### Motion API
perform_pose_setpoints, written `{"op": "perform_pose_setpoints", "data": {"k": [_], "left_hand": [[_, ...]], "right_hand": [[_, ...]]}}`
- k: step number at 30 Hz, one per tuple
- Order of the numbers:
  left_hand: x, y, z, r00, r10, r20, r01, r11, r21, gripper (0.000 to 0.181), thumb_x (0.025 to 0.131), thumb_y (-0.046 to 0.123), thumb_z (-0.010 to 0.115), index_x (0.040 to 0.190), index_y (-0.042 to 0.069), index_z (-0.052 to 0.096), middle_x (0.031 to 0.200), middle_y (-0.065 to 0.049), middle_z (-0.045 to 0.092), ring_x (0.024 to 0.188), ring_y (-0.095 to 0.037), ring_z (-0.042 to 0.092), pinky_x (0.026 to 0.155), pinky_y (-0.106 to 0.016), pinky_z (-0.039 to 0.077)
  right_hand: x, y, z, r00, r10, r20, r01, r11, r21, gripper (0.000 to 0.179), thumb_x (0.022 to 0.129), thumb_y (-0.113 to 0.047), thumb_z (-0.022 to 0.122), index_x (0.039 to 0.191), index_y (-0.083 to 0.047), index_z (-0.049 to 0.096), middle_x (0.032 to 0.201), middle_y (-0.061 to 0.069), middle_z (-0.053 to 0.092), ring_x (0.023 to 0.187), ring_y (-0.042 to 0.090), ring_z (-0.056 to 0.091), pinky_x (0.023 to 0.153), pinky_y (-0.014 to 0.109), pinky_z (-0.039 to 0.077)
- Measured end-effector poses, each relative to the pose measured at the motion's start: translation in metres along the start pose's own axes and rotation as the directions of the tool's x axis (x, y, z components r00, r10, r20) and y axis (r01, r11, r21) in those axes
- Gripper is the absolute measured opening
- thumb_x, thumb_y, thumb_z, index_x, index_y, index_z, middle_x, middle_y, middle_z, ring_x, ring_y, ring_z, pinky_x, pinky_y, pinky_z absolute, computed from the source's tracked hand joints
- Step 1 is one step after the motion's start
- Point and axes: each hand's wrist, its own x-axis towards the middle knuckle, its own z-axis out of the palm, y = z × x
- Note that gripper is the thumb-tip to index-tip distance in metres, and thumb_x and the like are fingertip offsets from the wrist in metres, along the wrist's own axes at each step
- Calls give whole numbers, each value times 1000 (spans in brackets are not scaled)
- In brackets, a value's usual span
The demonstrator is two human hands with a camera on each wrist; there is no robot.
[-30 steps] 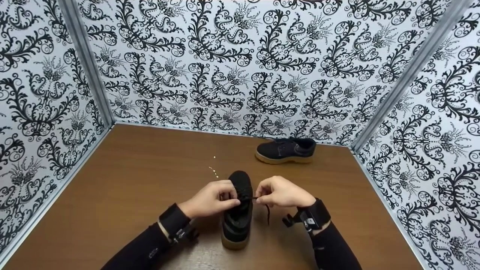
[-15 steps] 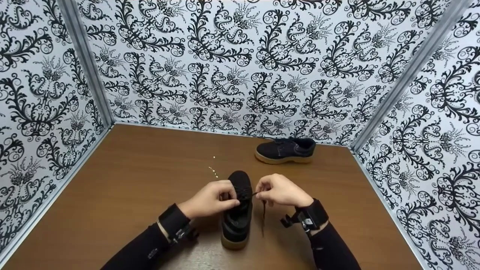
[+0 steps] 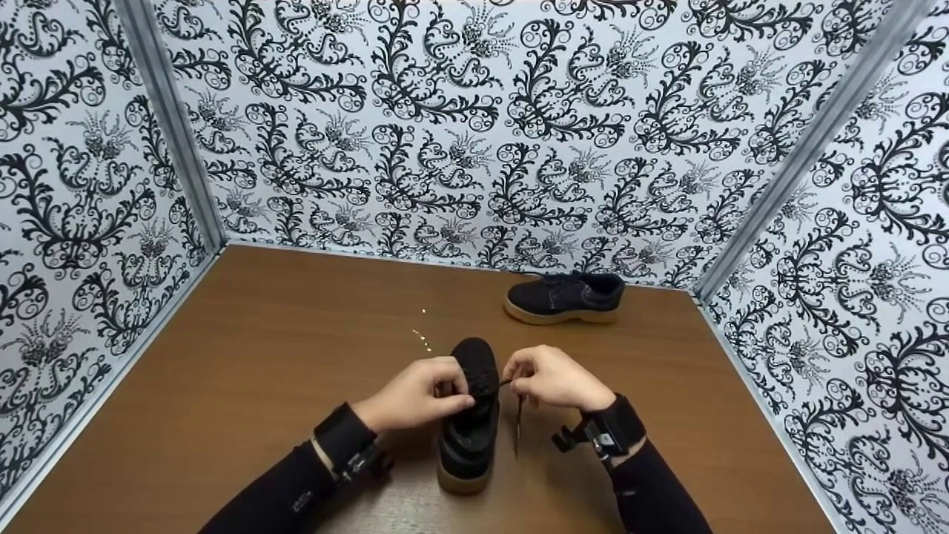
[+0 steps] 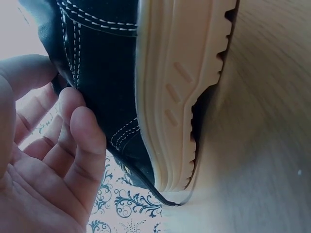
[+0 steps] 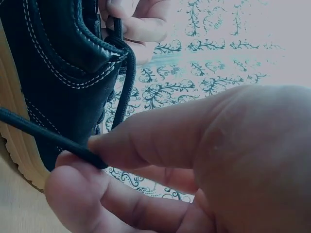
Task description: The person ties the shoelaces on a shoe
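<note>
A black shoe [image 3: 467, 449] with a tan sole stands on the table, toe pointing away from me. My left hand [image 3: 415, 391] is at its lacing from the left. In the right wrist view, the left fingers [image 5: 146, 26] pinch a black shoelace [image 5: 127, 87] close to the top eyelet. To the right of the shoe, my right hand [image 3: 560, 378] pinches the lace between thumb and forefinger. Its loose end [image 3: 517, 426] hangs below that hand. In the left wrist view, the shoe's side and ridged sole [image 4: 170, 87] fill the middle.
A second black shoe [image 3: 563, 297] with a tan sole stands at the back right, side-on. Small bright specks [image 3: 422, 340] lie beyond the nearer shoe's toe. Patterned walls [image 3: 445, 133] enclose the brown table [image 3: 296, 319] at the back and both sides.
My right hand has shifted slightly up in the view with the lace. The loose lace end now hangs straighter and lower. The left hand and both shoes have stayed put.
</note>
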Motion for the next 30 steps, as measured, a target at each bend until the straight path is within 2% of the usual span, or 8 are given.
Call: {"op": "perform_pose_setpoints", "data": {"k": [3, 6, 10, 12, 17, 25, 27, 30], "left_hand": [[0, 0, 0, 1000, 0, -2, 0, 1000, -1, 14, 100, 15, 86, 94, 13, 74, 91, -4, 68, 79, -11, 63, 69, -33, 58], [0, 0, 1, 1000, -4, -3, 4, 1000, -2, 13, 100, 16, 86, 94, 13, 74, 91, -3, 67, 79, -11, 63, 69, -32, 58], [-1, -2, 1, 1000, -12, -1, 12, 1000, -11, 13, 100, 17, 86, 95, 14, 75, 90, -2, 67, 78, -18, 64, 69, -34, 58], [-1, -3, 2, 1000, -14, 1, 14, 1000, -14, 13, 101, 17, 86, 95, 14, 75, 90, -1, 67, 79, -22, 65, 69, -35, 58], [-1, -4, 2, 1000, -13, 0, 13, 1000, -9, 13, 101, 17, 86, 95, 14, 74, 90, -2, 66, 79, -24, 66, 70, -30, 56], [-1, -4, 3, 1000, -28, 2, 28, 999, -15, 13, 100, 17, 86, 95, 14, 74, 91, -2, 67, 78, -22, 66, 70, -27, 55], [-1, -4, 3, 1000, -30, 0, 30, 999, -15, 13, 100, 18, 86, 95, 14, 74, 91, -2, 66, 78, -21, 65, 70, -28, 55], [-1, -4, 2, 999, -32, -3, 32, 999, -16, 14, 100, 18, 86, 94, 14, 74, 90, -2, 66, 78, -21, 65, 69, -30, 56]], "right_hand": [[0, -1, 1, 1000, -2, -3, 2, 999, 33, 21, 100, -1, 65, 111, -10, 81, 85, 5, 75, 67, 43, 73, 59, 39, 61], [1, -2, 3, 1000, -13, -11, 14, 996, 85, 22, 103, -2, 65, 113, -11, 82, 89, 11, 77, 69, 50, 73, 60, 50, 64], [2, -3, 6, 999, -43, -28, 46, 990, 132, 22, 106, -3, 66, 115, -12, 84, 98, 15, 81, 70, 52, 74, 65, 62, 64], [2, -4, 7, 998, -53, -28, 57, 988, 141, 22, 106, -4, 67, 116, -12, 84, 99, 13, 82, 71, 51, 74, 66, 63, 64], [4, -6, 10, 998, -54, -23, 57, 986, 159, 24, 105, -3, 68, 120, -11, 84, 98, 7, 82, 70, 48, 75, 65, 55, 65], [5, -6, 9, 998, -52, -18, 54, 979, 197, 29, 100, 4, 66, 115, -10, 87, 93, 19, 81, 68, 48, 74, 58, 36, 62], [5, -6, 9, 999, -46, -22, 50, 979, 196, 28, 101, 3, 66, 114, -11, 86, 93, 20, 81, 66, 44, 75, 55, 31, 59], [4, -8, 8, 999, -38, -22, 42, 983, 178, 24, 103, -1, 66, 114, -12, 85, 94, 19, 80, 63, 32, 74, 50, 25, 51]]}}
